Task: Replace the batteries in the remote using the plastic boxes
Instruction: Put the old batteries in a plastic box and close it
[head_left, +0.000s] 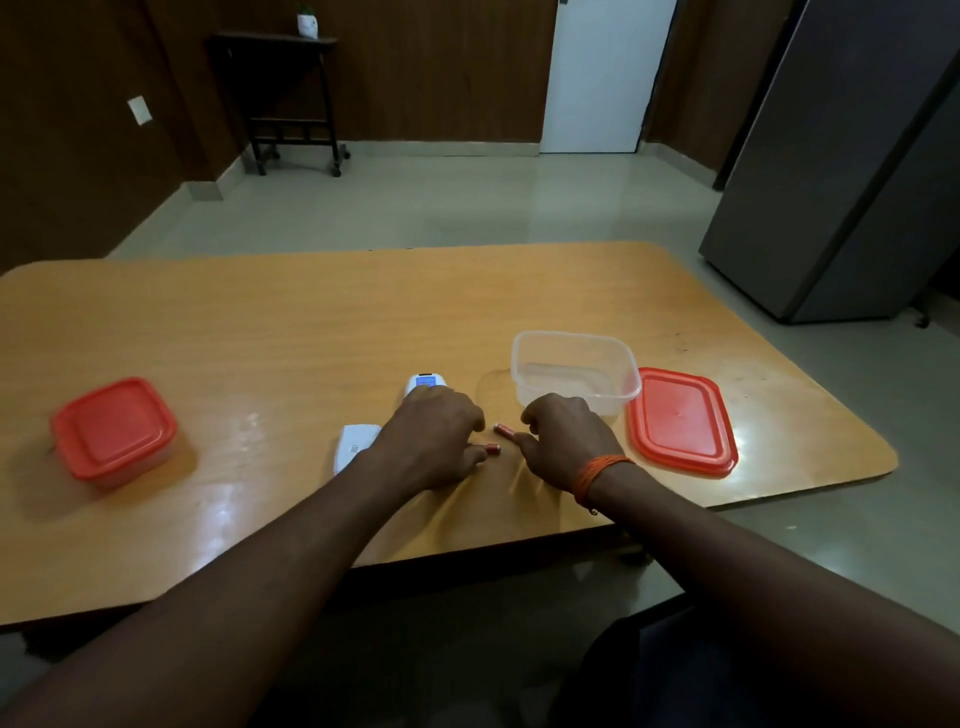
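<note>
Tabletop (260, 332), near front edge: your left hand (431, 436) pinches one red battery (491, 449) beside the remote (423, 383); your right hand (563, 441) pinches the second battery (503, 429). Check polarity marks before seating either.

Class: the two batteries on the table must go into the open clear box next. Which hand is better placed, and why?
The right hand, probably: its fingertips touch one battery and the open box sits just beyond it. The left hand lies over the remote.
</note>
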